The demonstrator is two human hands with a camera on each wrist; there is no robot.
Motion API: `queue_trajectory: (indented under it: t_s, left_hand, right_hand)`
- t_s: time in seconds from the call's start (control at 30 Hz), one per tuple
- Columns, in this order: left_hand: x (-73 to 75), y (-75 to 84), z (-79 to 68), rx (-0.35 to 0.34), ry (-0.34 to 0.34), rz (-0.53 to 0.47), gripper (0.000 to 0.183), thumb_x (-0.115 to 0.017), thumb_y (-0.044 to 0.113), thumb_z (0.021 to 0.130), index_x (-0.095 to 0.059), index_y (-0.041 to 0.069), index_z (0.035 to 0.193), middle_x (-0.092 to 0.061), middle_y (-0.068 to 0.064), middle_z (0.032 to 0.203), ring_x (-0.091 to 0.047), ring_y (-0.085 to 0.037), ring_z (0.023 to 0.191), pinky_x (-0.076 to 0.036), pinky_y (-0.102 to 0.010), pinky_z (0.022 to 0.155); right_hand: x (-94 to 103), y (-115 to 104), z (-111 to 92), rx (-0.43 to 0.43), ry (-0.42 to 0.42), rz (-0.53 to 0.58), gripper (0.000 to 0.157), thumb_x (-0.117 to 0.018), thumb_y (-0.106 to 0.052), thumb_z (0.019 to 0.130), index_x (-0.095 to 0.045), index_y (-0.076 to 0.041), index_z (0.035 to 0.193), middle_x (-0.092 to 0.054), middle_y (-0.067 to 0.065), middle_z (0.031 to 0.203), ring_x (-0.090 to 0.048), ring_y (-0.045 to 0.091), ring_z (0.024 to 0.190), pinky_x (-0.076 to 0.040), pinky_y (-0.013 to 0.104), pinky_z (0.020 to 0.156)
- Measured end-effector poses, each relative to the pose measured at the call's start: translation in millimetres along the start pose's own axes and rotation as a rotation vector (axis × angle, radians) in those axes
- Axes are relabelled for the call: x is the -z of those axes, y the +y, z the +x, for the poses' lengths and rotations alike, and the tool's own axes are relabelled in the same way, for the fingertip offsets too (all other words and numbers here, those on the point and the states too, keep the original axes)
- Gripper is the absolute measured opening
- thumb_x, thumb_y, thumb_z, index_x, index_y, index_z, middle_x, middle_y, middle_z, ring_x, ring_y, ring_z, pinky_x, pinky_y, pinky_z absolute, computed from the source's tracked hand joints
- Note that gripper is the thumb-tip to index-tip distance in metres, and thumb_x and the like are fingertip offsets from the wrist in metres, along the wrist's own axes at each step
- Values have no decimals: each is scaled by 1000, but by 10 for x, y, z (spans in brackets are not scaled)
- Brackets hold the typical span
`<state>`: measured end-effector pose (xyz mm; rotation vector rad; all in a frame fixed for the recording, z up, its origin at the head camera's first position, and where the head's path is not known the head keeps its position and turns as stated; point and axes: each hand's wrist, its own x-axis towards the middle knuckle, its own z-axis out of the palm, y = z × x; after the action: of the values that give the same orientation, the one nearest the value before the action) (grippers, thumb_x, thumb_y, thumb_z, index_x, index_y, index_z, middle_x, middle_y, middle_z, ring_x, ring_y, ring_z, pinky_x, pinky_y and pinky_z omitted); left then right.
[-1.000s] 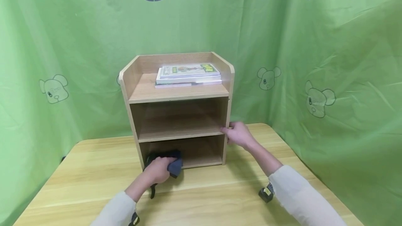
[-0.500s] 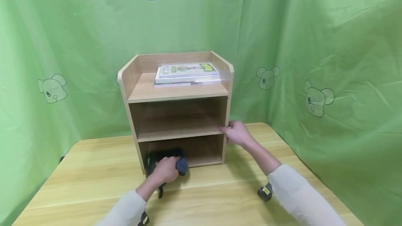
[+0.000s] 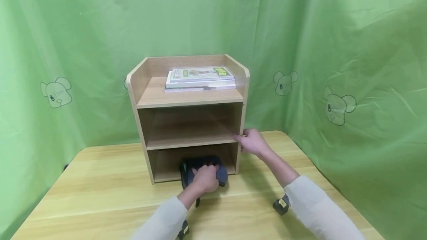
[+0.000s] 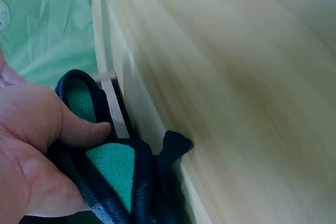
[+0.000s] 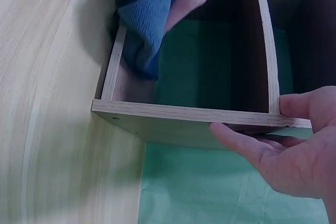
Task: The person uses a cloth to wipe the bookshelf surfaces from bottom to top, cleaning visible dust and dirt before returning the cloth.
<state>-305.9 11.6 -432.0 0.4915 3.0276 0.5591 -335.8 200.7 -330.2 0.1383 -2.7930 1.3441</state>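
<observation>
My left hand (image 3: 206, 179) grips a dark blue cleaning cloth (image 3: 221, 175) at the front of the bottom compartment of a small wooden shelf (image 3: 197, 146). In the left wrist view, the thumb lies over the cloth (image 4: 113, 169), which shows a green side, dark edging and a short black tab. My right hand (image 3: 253, 143) holds the shelf's right side panel at the level of the middle board. In the right wrist view the right hand's thumb touches the front edge there, and its other fingers lie along the panel's outer face. The cloth (image 5: 144, 24) overlaps the bottom board.
A stack of books (image 3: 200, 79) lies on the shelf's top board. The shelf stands on a light wooden table (image 3: 100, 192), with a green printed curtain (image 3: 100, 29) behind it and at the sides. Small black wrist devices (image 3: 281, 205) hang below the sleeves.
My left hand has moved to the right with the cloth, from the left end of the bottom compartment towards its right side. My right hand keeps its place on the side panel.
</observation>
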Motion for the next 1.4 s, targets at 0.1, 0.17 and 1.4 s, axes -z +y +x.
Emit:
queue_trajectory:
  t_s: [0.1,0.17,1.4]
  left_hand:
    - [-48,128,47,-20,-14,15,62,-64,9,78,-51,18,138,-41,-14,146,-36,-34,134,-18,-73,100]
    - [-78,191,73,-31,-21,23,63,-65,10,79,-50,19,139,-41,-13,147,-34,-34,136,-18,-73,100]
    - [276,-487,-140,-155,-104,-57,70,-48,-12,74,-56,25,133,-47,-11,142,-15,-10,45,-23,-22,39]
  right_hand:
    - [6,-1,-3,0,4,10,46,-58,-30,92,-57,7,120,-59,28,120,-69,30,73,-54,40,76]
    - [7,2,-3,0,7,19,45,-58,-29,92,-58,7,118,-59,28,120,-69,32,74,-55,39,74]
    - [1,32,-7,45,2,-5,43,-58,-33,93,-62,6,111,-60,28,117,-68,23,65,-54,40,74]
